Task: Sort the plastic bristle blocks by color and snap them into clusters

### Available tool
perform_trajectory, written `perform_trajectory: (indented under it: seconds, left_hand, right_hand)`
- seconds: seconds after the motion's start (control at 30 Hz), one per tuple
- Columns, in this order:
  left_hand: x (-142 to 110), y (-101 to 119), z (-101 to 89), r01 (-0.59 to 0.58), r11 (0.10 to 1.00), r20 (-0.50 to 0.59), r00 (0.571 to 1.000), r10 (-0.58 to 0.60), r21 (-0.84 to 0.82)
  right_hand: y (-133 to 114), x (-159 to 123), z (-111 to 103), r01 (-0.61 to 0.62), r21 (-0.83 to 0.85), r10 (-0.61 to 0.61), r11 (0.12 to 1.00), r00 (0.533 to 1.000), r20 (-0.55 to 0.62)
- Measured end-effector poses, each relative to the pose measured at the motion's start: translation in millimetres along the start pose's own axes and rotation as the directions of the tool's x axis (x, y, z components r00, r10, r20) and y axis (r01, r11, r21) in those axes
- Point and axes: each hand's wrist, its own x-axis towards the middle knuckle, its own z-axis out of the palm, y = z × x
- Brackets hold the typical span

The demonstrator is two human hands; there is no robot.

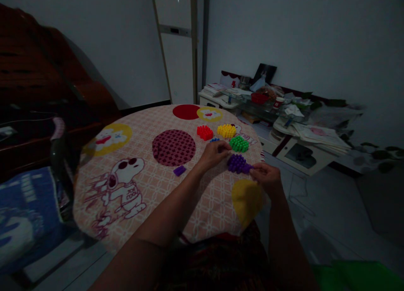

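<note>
My right hand (pixel 267 176) pinches a purple toy building block (pixel 247 169) at the right end of a knobbly purple block cluster (pixel 236 163). My left hand (pixel 216 153) hovers just left of that cluster, its fingers closed together; whatever they may hold is hidden. Just beyond its fingertips sits a green block cluster (pixel 239 144). Partly behind the left hand shows a blue block cluster (pixel 215 140). Farther back are a red block cluster (pixel 205 132) and a yellow one (pixel 226 131). A single flat purple block (pixel 179 170) lies left of my left forearm.
A patterned cloth covers the round table (pixel 164 198). Behind it on the right, a low white cabinet (pixel 298 156) carries papers, a red bowl (pixel 259 98) and a paper cup (pixel 278 102). A chair with a blue cloth (pixel 28 215) stands at the left.
</note>
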Motion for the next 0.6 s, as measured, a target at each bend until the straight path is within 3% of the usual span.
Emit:
perform_trajectory:
  seconds: [0.1,0.23,0.47,0.6]
  left_hand:
    - [3,-10,-5.5,0.066,0.997,-0.039,0.997,-0.068,-0.041]
    - [3,-16,-6.5,0.100,0.993,-0.017,0.995,-0.101,-0.061]
    - [3,-24,-7.0,0.110,0.994,0.007,0.994,-0.110,0.002]
    - [6,-29,-17.4,0.144,0.985,-0.034,0.989,-0.141,0.091]
  right_hand:
    - [2,1,-3,0.052,-0.087,-0.048,0.995,0.998,0.050]
    - [5,0,9,0.100,-0.139,-0.087,0.985,0.991,0.098]
    - [12,-2,30,0.113,-0.158,-0.102,0.981,0.992,0.074]
    - [14,-4,33,0.119,-0.154,-0.110,0.981,0.992,0.061]
